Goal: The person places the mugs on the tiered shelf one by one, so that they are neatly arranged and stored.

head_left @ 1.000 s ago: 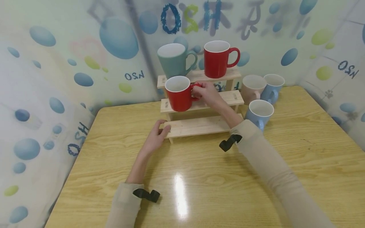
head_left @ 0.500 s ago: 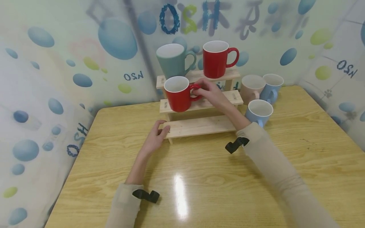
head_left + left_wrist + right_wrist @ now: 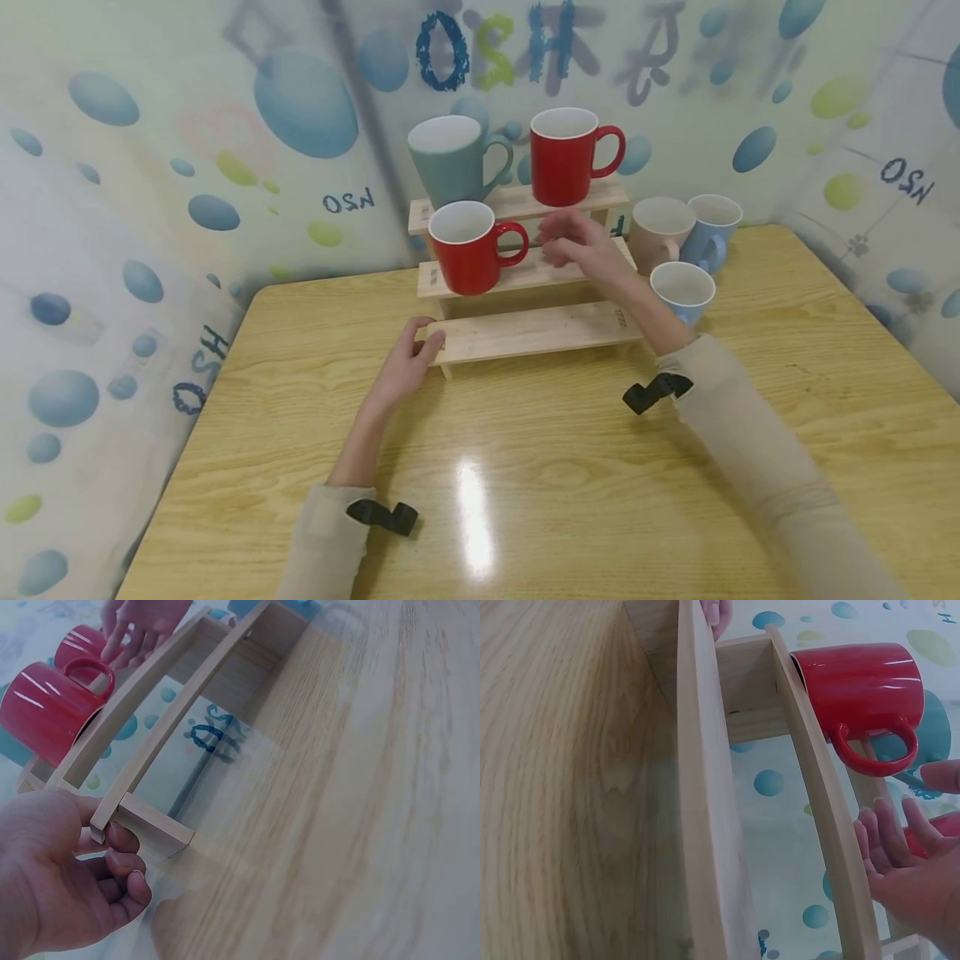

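A three-tier wooden shelf [image 3: 532, 333] stands on the table. My left hand [image 3: 405, 364] pinches the left end of its lowest board, thumb on one side and fingers on the other in the left wrist view. On the left of the middle board a red mug [image 3: 467, 260] stands upright, handle to the right. My right hand [image 3: 592, 252] hovers just right of that handle, apart from it, with its fingers loosely bent and holding nothing. The right wrist view also shows a gap between the fingers and the mug handle [image 3: 877, 765].
The top board carries a teal mug [image 3: 448, 167] at left and another red mug [image 3: 560, 167] at right. Right of the shelf, on the table [image 3: 555, 475], stand a beige mug [image 3: 651, 237], a blue mug [image 3: 705, 242] and a nearer light-blue mug [image 3: 678, 287], close to my right forearm.
My right hand has let go of the red mug's handle and moved a little to the right. The mug stays on the middle board. The left hand keeps its hold.
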A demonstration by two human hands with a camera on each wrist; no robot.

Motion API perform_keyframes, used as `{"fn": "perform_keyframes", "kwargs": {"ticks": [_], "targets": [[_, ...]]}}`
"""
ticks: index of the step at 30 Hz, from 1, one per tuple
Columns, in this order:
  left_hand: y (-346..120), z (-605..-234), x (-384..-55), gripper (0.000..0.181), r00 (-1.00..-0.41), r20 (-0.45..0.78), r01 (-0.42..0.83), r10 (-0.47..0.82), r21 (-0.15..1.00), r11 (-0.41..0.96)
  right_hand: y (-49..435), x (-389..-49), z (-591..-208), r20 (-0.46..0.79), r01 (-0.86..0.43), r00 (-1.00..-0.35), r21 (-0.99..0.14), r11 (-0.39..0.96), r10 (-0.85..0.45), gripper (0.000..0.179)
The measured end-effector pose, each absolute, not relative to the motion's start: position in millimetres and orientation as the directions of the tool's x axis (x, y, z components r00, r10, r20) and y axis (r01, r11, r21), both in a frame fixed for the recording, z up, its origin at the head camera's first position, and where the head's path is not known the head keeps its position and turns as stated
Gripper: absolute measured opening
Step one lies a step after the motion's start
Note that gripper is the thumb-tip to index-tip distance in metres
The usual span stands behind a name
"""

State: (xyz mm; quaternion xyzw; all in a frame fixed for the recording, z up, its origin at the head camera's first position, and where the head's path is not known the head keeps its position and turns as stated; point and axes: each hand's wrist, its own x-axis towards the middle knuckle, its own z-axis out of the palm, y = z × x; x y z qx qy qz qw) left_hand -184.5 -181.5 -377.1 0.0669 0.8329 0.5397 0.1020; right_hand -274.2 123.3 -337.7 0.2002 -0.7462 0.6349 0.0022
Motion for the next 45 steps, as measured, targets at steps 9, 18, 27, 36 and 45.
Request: {"fn": "perform_keyframes", "kwargs": {"ticks": [9,18,27,36,45], "targets": [[-186,-395,-195,0.044,-0.97,-0.102,-0.006,0.222,0.918,0.396,144,-262,-339,0.28,-0.327,-0.915,-0.936,0.128,-0.292,0.034],[-191,-415,-203,0.047,-0.976,-0.071,0.017,0.205,0.917,0.399,168,-255,-338,0.261,-0.306,-0.932,-0.938,0.162,-0.25,0.029],[-182,-379,-186,0.044,-0.969,-0.09,0.01,0.231,0.917,0.399,199,-245,-337,0.291,-0.33,-0.932,-0.927,0.176,-0.214,0.026],[-182,-379,-187,0.041,-0.97,-0.092,0.003,0.226,0.921,0.39,236,-242,-341,0.359,-0.376,-0.921,-0.921,0.1,-0.154,0.018],[-181,-382,-189,0.04,-0.969,-0.102,-0.008,0.226,0.924,0.382,269,-239,-350,0.342,-0.345,-0.937,-0.938,0.037,-0.069,0.019]]}}
